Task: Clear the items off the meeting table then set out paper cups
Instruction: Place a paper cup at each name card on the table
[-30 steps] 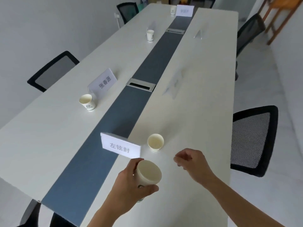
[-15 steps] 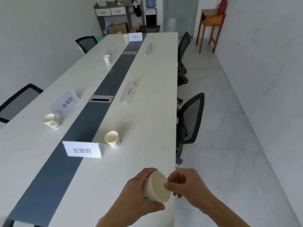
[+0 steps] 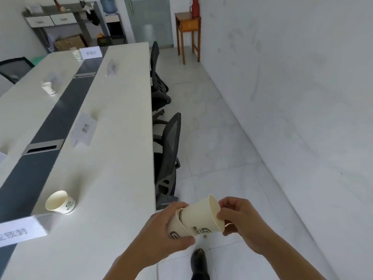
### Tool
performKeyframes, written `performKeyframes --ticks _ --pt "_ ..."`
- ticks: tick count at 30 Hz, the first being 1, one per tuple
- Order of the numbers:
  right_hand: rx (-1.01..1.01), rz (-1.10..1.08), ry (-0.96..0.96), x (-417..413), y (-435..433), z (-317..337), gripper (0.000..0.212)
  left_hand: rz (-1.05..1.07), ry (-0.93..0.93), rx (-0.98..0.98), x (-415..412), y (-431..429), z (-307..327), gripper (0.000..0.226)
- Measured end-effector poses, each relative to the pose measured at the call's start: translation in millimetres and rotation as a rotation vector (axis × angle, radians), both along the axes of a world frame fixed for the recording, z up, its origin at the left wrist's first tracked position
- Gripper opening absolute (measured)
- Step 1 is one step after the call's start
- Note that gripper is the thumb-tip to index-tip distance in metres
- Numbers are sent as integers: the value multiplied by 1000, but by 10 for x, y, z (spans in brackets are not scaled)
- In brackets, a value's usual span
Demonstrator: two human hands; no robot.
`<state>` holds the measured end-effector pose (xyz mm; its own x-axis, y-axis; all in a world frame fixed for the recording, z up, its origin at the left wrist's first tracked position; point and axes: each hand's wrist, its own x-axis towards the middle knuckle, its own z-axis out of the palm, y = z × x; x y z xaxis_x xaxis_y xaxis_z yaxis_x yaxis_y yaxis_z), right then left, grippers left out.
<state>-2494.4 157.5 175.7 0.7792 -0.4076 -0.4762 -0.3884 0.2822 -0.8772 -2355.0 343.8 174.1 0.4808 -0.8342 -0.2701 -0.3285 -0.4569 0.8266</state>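
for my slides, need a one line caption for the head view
Left hand holds nested paper cups; right hand pinches the outer rim beside the meeting table.

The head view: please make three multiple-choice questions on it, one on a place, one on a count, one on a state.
1. Where is the nearest standing paper cup?
A. on the table by a name card
B. on the floor
C. on a chair

2. How many paper cups stand on the table?
A. one
B. three
C. six

3. What is the state of the nested cups?
A. crushed flat
B. standing on the table
C. being pulled apart

Answers:
1. A, it stands beside the near name card.
2. B, near, middle, far.
3. C, left hand holds the outer cup, right hand has a grip on the inner rim.
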Motion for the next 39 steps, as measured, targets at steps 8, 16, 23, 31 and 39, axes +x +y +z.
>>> performKeyframes --ticks 8,16,23,31,39 --pt "47 -8 -189 200 -1109 80 57 -99 96 7 398 -1389 -91 53" --pt "-171 -211 -171 604 -2131 241 62 -293 118 44 955 -2677 100 59" --pt "-143 -419 -135 901 -3407 38 84 -60 38 49 1616 -3669 -62 84" --pt "-251 -352 -75 1693 -5218 -82 67 341 1 -31 2499 -4784 52 49" --pt "-379 -53 -69 3270 -6278 -20 65 730 9 -25 3275 -5016 14 55"
